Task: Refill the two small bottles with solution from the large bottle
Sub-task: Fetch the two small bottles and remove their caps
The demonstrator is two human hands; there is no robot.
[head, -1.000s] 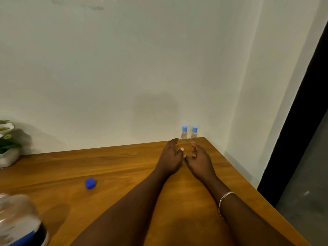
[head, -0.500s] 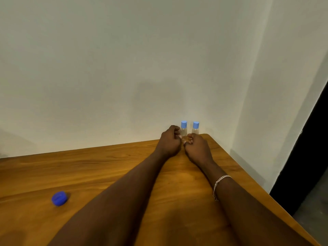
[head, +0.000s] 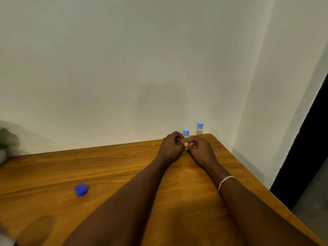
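Two small clear bottles with light blue caps stand at the far right corner of the wooden table [head: 106,174]. The left small bottle [head: 186,133] sits a little nearer to me than the right small bottle [head: 199,129], which stands free against the wall. My left hand [head: 171,148] and my right hand [head: 200,150] are curled around the left small bottle from both sides. Their fingertips meet over its body, so only its cap and neck show. The large bottle's loose blue cap [head: 81,189] lies on the table at the left.
A blurred potted plant [head: 4,146] stands at the left edge by the wall. A blurred pale shape [head: 5,239] shows at the bottom left corner. The table's right edge runs beside a dark doorway [head: 305,157]. White walls meet behind the bottles.
Both hands reached the small bottles and closed; the left small bottle now sits nearer to me than the right one. The view shifted, and the large bottle slid out of sight.
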